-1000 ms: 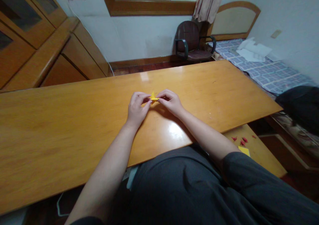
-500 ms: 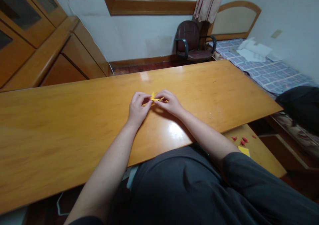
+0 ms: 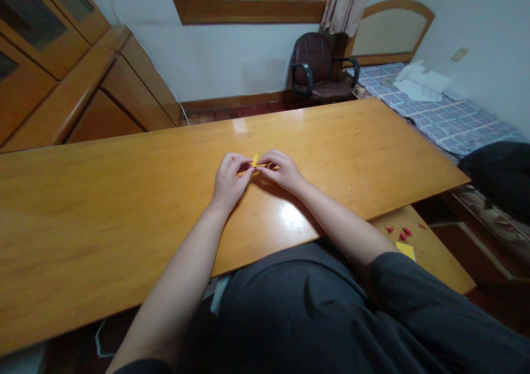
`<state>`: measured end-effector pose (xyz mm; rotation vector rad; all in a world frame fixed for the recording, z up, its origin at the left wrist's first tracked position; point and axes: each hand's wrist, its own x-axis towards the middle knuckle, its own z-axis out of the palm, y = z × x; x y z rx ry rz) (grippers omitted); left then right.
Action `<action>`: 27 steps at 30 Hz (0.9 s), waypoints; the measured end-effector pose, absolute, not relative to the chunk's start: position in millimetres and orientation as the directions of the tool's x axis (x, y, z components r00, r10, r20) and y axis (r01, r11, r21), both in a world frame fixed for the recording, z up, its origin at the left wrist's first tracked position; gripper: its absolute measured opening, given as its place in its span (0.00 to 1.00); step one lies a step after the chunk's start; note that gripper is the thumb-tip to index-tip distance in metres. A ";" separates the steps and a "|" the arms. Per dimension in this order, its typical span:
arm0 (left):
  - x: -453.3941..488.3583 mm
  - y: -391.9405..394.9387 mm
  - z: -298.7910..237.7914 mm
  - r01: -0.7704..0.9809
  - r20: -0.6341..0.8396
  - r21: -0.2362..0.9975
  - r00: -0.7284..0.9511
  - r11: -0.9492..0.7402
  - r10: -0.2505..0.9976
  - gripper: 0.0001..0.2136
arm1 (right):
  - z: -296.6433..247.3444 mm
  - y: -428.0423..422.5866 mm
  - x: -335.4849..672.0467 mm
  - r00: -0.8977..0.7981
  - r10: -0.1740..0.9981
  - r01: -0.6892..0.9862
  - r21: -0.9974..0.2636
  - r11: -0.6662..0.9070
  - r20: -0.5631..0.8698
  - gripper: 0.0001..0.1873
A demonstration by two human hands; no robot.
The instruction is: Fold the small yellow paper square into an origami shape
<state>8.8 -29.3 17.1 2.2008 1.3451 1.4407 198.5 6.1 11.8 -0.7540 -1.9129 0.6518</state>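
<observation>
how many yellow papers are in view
2: a folded yellow paper between the left hand and right hand; a flat yellow paper on the lower wooden surface. More may be hidden.

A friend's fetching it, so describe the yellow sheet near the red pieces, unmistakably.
Find the long table, then the lower board at its near right. On it, beside the dark sleeve, is the yellow sheet. It is larger than the red pieces and bright yellow.

A small piece of folded yellow paper [image 3: 255, 158] is pinched between the fingertips of the left hand [image 3: 229, 176] and the right hand [image 3: 285, 170]. One narrow part is pointed upward; the remainder is partly hidden by the fingers.
</observation>
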 end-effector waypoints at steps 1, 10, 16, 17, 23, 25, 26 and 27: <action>8.8 -29.4 17.3 0.581 0.636 0.577 0.121 -0.574 0.762 0.06 | 11.5 6.4 198.4 -0.371 0.732 0.238 -0.703 0.670 0.572 0.09; 13.3 -31.4 18.0 0.458 0.641 0.673 0.031 -0.581 0.767 0.05 | 13.8 4.6 198.1 -0.324 0.743 0.225 -0.715 0.662 0.585 0.13; 13.2 -31.4 19.3 0.507 0.621 0.656 0.059 -0.559 0.782 0.05 | 13.9 3.9 197.1 -0.292 0.766 0.209 -0.744 0.635 0.572 0.14; 12.8 -31.3 19.4 0.525 0.628 0.637 0.072 -0.564 0.775 0.04 | 13.6 3.7 197.0 -0.288 0.767 0.207 -0.745 0.634 0.573 0.14; 11.1 -30.8 18.1 0.620 0.651 0.553 0.095 -0.556 0.753 0.03 | 14.0 0.0 195.0 -0.316 0.769 0.217 -0.747 0.628 0.555 0.13; 11.3 -30.9 17.4 0.630 0.656 0.537 0.106 -0.561 0.747 0.03 | 14.4 -0.8 194.2 -0.323 0.756 0.226 -0.730 0.645 0.569 0.13; 11.5 -30.9 17.3 0.630 0.663 0.528 0.112 -0.569 0.740 0.03 | 14.5 -0.9 193.9 -0.322 0.750 0.234 -0.720 0.654 0.577 0.13; 11.7 -30.9 17.3 0.630 0.671 0.520 0.117 -0.577 0.732 0.03 | 14.4 -0.7 193.6 -0.320 0.745 0.242 -0.710 0.661 0.585 0.13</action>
